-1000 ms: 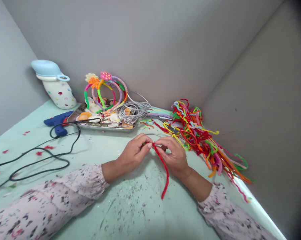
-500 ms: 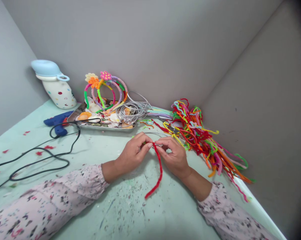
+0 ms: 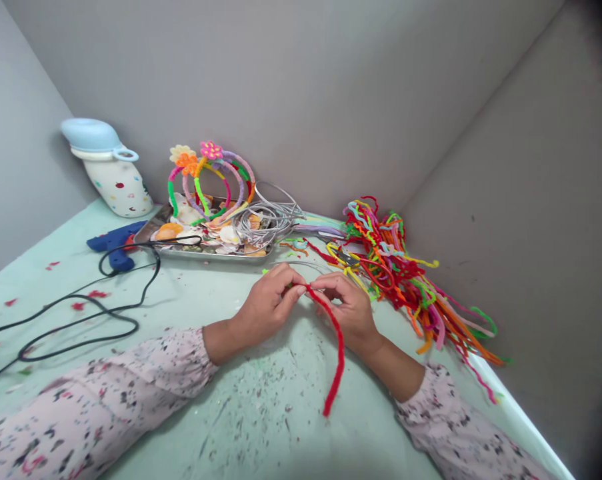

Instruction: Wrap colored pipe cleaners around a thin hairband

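A red pipe cleaner (image 3: pixel 339 357) hangs down in a curve from between my fingertips, its free end above the table. My left hand (image 3: pixel 268 303) is closed in a pinch at its upper end. Close beside it, my right hand (image 3: pixel 348 310) is also closed, finger and thumb pinching at the same spot. A thin grey wire (image 3: pixel 308 264) arcs just behind the hands; whether its ends run into my fingers is hidden.
A metal tray (image 3: pixel 215 257) holds flowered hoops (image 3: pixel 198 177), shell-like pieces and coiled wire (image 3: pixel 265 223). A blue glue gun (image 3: pixel 118 243) with a black cord lies left, near a white bottle (image 3: pixel 121 190). Pipe cleaners (image 3: pixel 391 267) heap at right around yellow-handled pliers (image 3: pixel 348 257).
The hanging length of red pipe cleaner has swung to the right, and its free end now lies further right and slightly lower. Both hands stay almost where they were.
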Demonstrator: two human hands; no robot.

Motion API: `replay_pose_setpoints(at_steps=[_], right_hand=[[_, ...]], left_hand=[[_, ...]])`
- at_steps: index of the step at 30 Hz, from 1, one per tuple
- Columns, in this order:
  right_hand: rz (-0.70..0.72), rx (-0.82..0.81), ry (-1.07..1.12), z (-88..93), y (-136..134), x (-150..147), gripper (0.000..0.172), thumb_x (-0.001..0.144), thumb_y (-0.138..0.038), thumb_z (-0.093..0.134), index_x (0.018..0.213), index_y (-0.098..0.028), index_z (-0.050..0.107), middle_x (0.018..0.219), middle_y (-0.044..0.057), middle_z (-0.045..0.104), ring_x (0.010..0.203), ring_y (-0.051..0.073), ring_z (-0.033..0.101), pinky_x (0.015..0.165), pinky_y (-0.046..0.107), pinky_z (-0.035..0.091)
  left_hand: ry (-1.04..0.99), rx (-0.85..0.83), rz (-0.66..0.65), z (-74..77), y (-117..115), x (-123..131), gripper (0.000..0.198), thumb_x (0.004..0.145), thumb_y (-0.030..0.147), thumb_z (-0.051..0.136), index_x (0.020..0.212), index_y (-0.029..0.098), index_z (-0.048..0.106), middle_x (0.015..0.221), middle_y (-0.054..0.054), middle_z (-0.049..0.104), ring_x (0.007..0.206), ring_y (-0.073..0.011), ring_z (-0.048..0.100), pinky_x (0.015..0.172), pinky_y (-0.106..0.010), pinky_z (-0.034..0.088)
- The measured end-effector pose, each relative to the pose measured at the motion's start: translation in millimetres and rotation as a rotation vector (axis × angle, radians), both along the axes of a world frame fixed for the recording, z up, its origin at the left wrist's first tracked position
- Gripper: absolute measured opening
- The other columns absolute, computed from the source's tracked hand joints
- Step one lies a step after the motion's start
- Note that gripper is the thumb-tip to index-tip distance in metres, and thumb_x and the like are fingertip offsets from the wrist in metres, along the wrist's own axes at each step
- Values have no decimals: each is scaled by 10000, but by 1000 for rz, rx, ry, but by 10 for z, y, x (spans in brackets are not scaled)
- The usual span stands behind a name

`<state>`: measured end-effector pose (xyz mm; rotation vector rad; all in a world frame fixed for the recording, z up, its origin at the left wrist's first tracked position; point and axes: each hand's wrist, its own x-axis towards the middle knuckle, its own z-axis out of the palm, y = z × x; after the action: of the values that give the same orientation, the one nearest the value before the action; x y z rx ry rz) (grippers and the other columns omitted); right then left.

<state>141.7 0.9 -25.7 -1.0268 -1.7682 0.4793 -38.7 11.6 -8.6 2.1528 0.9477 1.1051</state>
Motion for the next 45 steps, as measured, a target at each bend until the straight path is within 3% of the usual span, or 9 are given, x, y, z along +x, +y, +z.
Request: replay_pose_setpoints(at_steps=[15,25,32,39,45], right_hand=[[75,-277,169,-33,5,-4,167,793,-356,678,854,-208,631,792,7,613,539,106,548,492,239,460],[119,-475,242,21,47,-12,243,740,-380,707,717,-187,561,561,-51,540,481,95,514,467,220,402],[138,-500,251,32,46,-5,217,755,-357,694,734,-188,559,562,-54,551,493,91,520,476,212,401],[156,-423,198,18,51,-11,181,822,-368,619,802,-192,579,666,-32,568,574,108,566,561,236,468],[146,-436,169,8,25,-4,188,868,-374,568,815,-194,568,603,-38,562,569,113,556,576,236,461]], left_hand=[[90,52,6,-18,23,-6,163,929,213,428,860,168,569,837,-36,554,816,-167,496,747,-300,400],[144,80,-5,-29,31,-2,159,925,198,425,847,165,560,841,-39,558,829,-171,494,746,-300,395],[167,95,2,-47,38,0,147,920,190,423,862,168,557,839,-41,558,827,-176,495,743,-306,397],[151,55,39,-44,35,-1,155,928,226,425,857,173,552,838,-37,557,807,-173,497,728,-305,400],[166,62,31,-42,33,10,150,924,213,432,854,169,557,834,-38,558,810,-172,498,736,-306,402]])
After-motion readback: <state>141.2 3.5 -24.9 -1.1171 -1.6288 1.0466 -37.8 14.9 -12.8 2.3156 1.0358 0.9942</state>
